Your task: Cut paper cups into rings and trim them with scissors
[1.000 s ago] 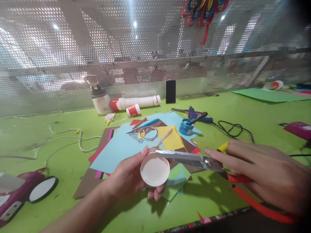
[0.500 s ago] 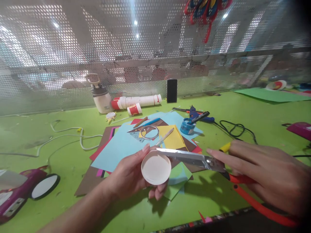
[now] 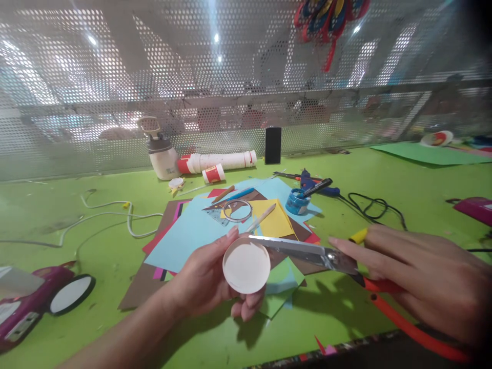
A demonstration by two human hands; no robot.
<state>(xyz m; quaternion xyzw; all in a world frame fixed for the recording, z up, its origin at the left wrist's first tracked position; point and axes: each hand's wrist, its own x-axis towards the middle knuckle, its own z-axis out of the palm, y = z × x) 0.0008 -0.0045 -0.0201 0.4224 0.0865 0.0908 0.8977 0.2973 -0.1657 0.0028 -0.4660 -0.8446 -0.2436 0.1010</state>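
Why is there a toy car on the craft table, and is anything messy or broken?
Nothing looks broken or spilled. The coloured paper sheets lie in a crooked, fanned pile, and small paper scraps sit at the table's near edge. The pink toy car is cut off at the left, so its condition is unclear.

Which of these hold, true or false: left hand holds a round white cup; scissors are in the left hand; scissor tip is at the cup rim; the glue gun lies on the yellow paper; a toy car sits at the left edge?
1. The left hand holds a round white cup. True.
2. The scissors are in the left hand. False: the right hand holds them.
3. The scissor tip is at the cup rim. True.
4. The blue glue gun lies on the yellow paper. False: it lies farther back, beside a small blue pot.
5. A purple toy car sits at the left edge of the green table. True.
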